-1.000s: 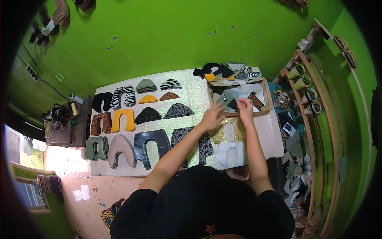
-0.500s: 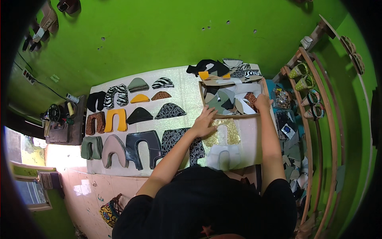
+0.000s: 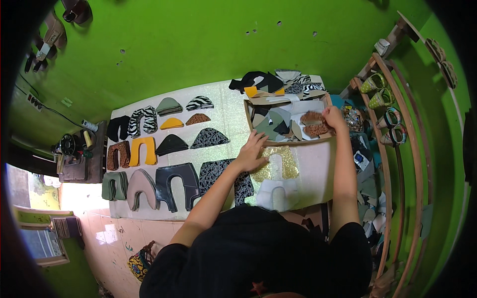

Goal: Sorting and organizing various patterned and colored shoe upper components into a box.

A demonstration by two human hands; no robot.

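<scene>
My right hand (image 3: 335, 119) pinches the edge of a brown leopard-print U-shaped piece (image 3: 314, 130) over the right end of an open cardboard box (image 3: 304, 142). Inside the box lie cut scraps (image 3: 276, 124) in grey-green, black and white. My left hand (image 3: 251, 153) has its fingers spread, with the fingertips at the box's front left corner. Right beside that hand is a gold glitter U-shaped piece (image 3: 290, 164), and a white U-shaped piece (image 3: 266, 196) lies nearer to me.
Stacks of cut pieces stand in rows on the table's left side, among them yellow U-shapes (image 3: 142, 151), zebra-print pieces (image 3: 199, 103) and dark grey U-shapes (image 3: 176, 186). Behind the box is a scrap heap (image 3: 258, 80). A wooden rack (image 3: 397, 149) with sandals (image 3: 380, 99) stands at right.
My right hand has lifted slightly at the box's right end, and the leopard-print piece now shows its whole U-shape beside the fingers. My left hand has stayed at the box corner.
</scene>
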